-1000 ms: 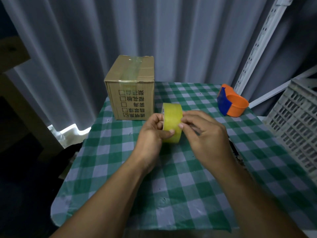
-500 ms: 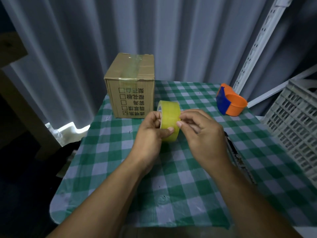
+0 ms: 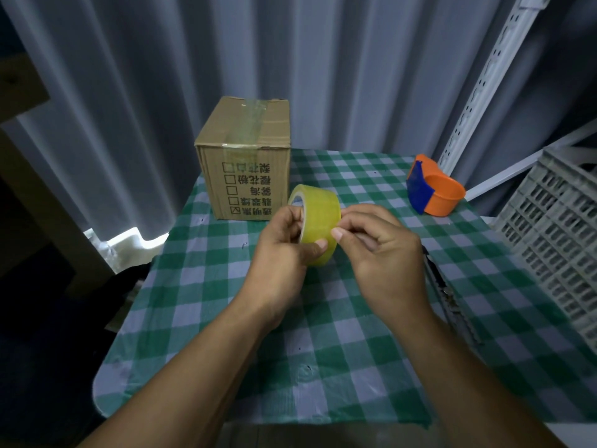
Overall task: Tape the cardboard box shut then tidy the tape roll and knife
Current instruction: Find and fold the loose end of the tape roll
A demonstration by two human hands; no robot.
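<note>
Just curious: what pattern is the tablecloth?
Green and white checks, clearest in the head view on the tablecloth.

Green-and-white checked tablecloth. Translucent yellow tape roll with a white inner core. Plain brown cardboard box at the far left corner, printed with black characters and checkboxes, a clear glossy strip across its top. Orange tape dispenser, blue front, near the far right edge. Pale grey lattice crate. Grey-white curtain.

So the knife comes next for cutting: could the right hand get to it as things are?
Probably yes. The knife lies flat on the tablecloth just beside the right hand, with nothing on top of it. But that hand is busy at the tape roll, which the left hand holds.
</note>
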